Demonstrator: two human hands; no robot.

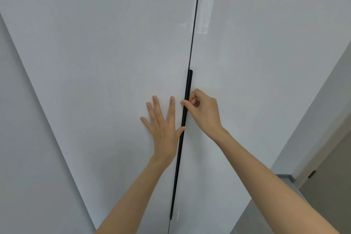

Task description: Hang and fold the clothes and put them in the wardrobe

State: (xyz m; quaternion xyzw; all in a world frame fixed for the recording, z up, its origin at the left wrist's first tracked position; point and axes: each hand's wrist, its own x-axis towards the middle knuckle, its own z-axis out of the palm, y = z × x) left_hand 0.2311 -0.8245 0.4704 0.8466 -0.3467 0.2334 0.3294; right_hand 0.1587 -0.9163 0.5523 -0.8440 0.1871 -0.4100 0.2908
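Two glossy white wardrobe doors fill the view, the left door (106, 62) and the right door (256, 62), meeting at a thin dark seam. A long black vertical handle (187, 89) runs along that seam. My left hand (163, 129) lies flat on the left door with fingers spread and straight, its thumb tip touching the handle. My right hand (203, 110) has its fingers curled round the handle's edge, thumb on the front. Both doors look closed. No clothes are in view.
A plain white wall panel (28, 138) stands to the left of the wardrobe. At the lower right are a grey wall (322, 100), a brown door with a small metal latch (326, 186) and a grey ledge (284, 176).
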